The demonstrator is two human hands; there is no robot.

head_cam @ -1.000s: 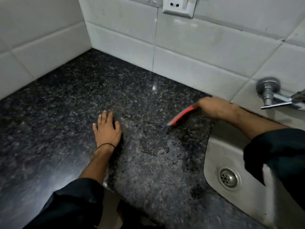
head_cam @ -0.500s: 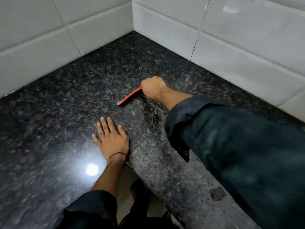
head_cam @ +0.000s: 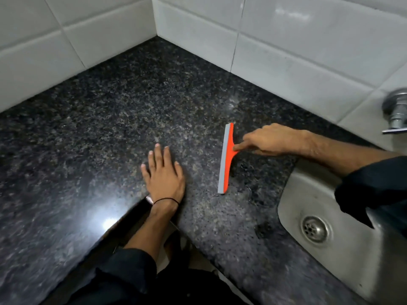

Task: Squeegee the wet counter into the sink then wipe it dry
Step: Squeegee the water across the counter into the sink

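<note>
An orange squeegee [head_cam: 226, 159] with a grey rubber blade rests edge-down on the dark speckled granite counter [head_cam: 105, 119]. My right hand [head_cam: 267, 139] grips its short handle from the right, index finger stretched along it. The blade runs near to far, a short way left of the steel sink [head_cam: 293, 194]. Small water patches glisten on the counter between blade and sink. My left hand [head_cam: 164, 172] lies flat on the counter, fingers spread, left of the squeegee and apart from it.
White tiled walls meet in a corner behind the counter. A chrome tap [head_cam: 396, 113] juts from the wall at the right edge. The sink drain [head_cam: 313, 228] shows at lower right. The counter's front edge curves inward by my left wrist.
My right hand has drawn the squeegee from the back corner area rightward toward the sink, and the blade now stands near-to-far. The view has swung right, showing sink and tap again. My left hand stays flat.
</note>
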